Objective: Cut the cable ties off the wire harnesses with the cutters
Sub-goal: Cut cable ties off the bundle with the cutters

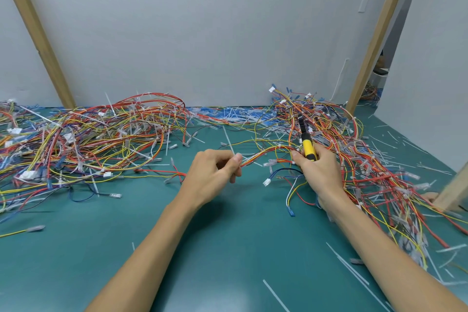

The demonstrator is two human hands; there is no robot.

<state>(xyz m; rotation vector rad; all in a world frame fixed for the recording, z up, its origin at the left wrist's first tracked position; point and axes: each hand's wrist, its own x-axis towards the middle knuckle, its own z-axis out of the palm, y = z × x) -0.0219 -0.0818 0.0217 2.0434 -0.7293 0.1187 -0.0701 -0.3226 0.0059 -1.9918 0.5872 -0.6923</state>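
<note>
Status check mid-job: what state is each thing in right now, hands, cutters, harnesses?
left hand, pinches the held harness.
right hand, grips the cutters by the yellow handle.
cutters, tip pointing away from the person; jaws too small to tell.
held harness, runs between both hands.
left pile, tangled on the mat.
right pile, tangled, by the right hand.
cut tie pieces, scattered loose.

- Left hand (pixel 215 172): bare, with slender fingers; its short, pale thumbnail (pixel 238 157) shows.
- Right hand (pixel 320 172): bare, with a similarly short nail on the thumb.
- Left forearm (pixel 152 248): uncovered as far as the lower edge of the view.
- Right forearm (pixel 379 248): uncovered likewise; both arms are slim and smooth.
</note>
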